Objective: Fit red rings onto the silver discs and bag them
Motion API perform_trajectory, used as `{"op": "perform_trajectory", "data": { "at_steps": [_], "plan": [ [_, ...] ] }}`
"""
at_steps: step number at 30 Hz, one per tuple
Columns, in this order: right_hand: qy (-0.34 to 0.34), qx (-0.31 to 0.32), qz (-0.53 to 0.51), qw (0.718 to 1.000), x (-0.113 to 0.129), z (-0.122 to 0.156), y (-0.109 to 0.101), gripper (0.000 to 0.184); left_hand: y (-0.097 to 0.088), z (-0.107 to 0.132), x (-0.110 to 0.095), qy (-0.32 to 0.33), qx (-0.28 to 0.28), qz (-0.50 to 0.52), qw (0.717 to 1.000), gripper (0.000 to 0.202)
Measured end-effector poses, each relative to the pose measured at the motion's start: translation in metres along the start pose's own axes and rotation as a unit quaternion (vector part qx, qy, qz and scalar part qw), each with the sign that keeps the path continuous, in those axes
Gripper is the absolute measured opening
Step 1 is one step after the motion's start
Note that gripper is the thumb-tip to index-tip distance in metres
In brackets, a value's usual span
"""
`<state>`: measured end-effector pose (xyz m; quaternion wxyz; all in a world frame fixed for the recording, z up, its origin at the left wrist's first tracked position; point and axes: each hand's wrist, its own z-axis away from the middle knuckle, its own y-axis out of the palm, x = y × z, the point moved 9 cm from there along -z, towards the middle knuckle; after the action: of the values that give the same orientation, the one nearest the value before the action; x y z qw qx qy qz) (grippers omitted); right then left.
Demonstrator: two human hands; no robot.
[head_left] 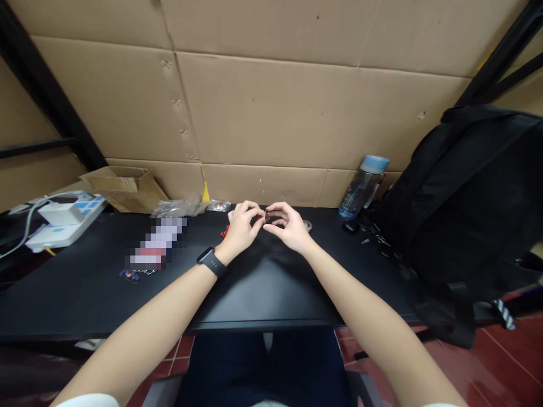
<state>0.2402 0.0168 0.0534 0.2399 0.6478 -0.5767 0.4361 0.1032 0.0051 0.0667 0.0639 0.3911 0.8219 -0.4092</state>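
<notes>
Curled nearly closed, a person's left hand [242,229] and right hand [289,227] pinch a small dark-and-red piece [266,217] left of the water bottle [360,191]; light, level pressure would likely keep it steady.

A blue-capped bottle [358,189] is placed near a black backpack [470,192]; a paper bag [129,198] is backed by cardboard [263,113].

Head view | from above | faces forward, down | desk [263,294] near
</notes>
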Motion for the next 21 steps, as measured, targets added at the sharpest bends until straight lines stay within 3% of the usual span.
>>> {"op": "perform_trajectory", "data": {
  "at_steps": [7, 12, 18, 21],
  "plan": [
    [0.044, -0.006, -0.032, 0.998, -0.009, -0.003, -0.005, 0.043, -0.009, -0.003, -0.004, 0.01, -0.008, -0.033, 0.999, 0.01],
    [0.054, 0.042, 0.065, 0.996, -0.017, -0.006, -0.009, 0.028, -0.012, -0.003, -0.006, 0.017, -0.014, -0.043, 0.999, 0.008],
    [0.037, 0.026, 0.133, 0.99, -0.018, -0.007, -0.012, 0.024, -0.007, -0.002, -0.008, 0.019, 0.012, -0.028, 0.999, 0.013],
    [0.028, 0.038, 0.169, 0.984, -0.018, -0.007, -0.012, 0.018, -0.006, -0.004, 0.0, -0.005, 0.013, 0.008, 1.0, 0.019]
  ]
}}
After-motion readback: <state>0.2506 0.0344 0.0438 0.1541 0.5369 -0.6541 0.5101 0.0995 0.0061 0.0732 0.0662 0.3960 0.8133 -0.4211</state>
